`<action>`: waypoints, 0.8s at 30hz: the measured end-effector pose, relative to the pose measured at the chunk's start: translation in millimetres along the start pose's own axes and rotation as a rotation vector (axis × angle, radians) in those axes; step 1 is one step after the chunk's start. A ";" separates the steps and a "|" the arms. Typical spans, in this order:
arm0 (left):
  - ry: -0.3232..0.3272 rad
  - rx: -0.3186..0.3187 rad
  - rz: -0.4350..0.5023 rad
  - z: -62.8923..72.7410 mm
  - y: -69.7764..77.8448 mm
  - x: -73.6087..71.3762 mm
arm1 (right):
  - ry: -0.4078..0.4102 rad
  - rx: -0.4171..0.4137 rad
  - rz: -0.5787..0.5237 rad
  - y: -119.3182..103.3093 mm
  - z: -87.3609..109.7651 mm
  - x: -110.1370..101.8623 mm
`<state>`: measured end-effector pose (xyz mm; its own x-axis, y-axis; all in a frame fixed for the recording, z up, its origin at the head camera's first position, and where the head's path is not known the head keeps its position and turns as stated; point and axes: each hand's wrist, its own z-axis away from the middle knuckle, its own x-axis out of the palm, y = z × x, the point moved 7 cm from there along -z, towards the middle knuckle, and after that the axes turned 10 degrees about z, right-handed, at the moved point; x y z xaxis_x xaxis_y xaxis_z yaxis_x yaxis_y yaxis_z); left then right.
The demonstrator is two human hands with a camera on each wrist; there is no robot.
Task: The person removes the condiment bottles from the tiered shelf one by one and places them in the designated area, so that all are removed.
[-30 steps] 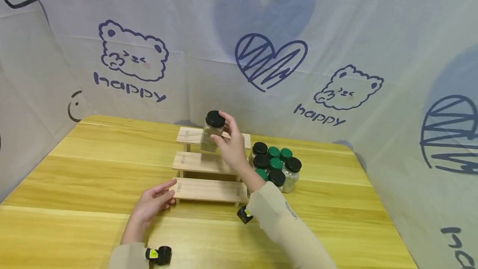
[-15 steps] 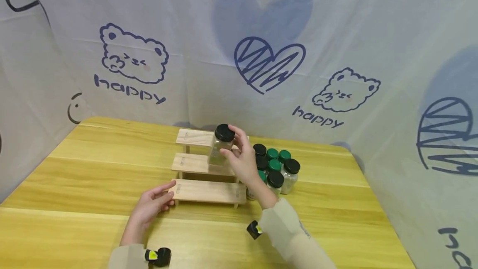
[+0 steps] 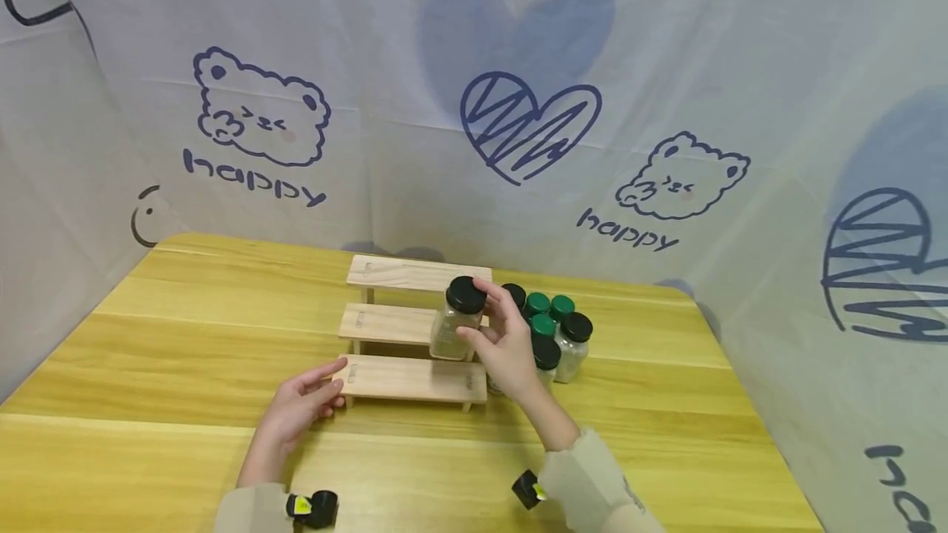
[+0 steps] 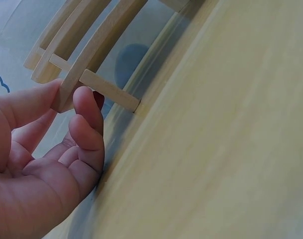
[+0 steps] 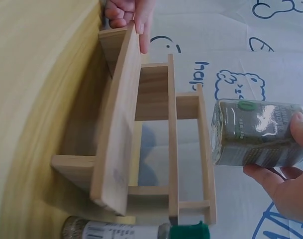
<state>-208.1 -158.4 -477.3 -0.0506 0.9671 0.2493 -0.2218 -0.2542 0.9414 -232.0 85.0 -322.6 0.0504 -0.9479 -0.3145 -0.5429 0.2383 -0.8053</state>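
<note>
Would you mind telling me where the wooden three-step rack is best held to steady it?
Probably at the left end of the lowest step, coming from the left. That end is bare and nearest, the left hand already touches it, and jars crowd the right side where the right hand holds a jar.

I am looking into a makeshift recording booth rather than a lived-in room: a yellow wooden worktop (image 3: 185,352) is boxed in on three sides by a hung white cloth backdrop (image 3: 415,48) printed with cartoon bears, hearts and the word "happy".
</note>
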 end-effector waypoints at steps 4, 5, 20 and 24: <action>-0.005 -0.001 0.009 0.3 0.0 0.4 | 0.007 -0.007 0.007 4.6 9.2 -5.1; -0.006 -0.002 0.010 0.4 0.0 0.5 | 0.007 -0.010 0.005 5.5 11.5 -6.2; -0.012 0.011 0.014 0.0 1.1 2.5 | -0.049 -0.012 0.007 16.2 46.3 -24.8; -0.005 0.011 0.011 0.4 -0.7 1.4 | -0.051 0.026 0.024 20.0 54.8 -29.8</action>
<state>-207.6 -156.8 -477.5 -0.0483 0.9642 0.2608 -0.2110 -0.2651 0.9409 -198.4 129.6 -356.9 0.0808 -0.9300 -0.3585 -0.5227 0.2668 -0.8097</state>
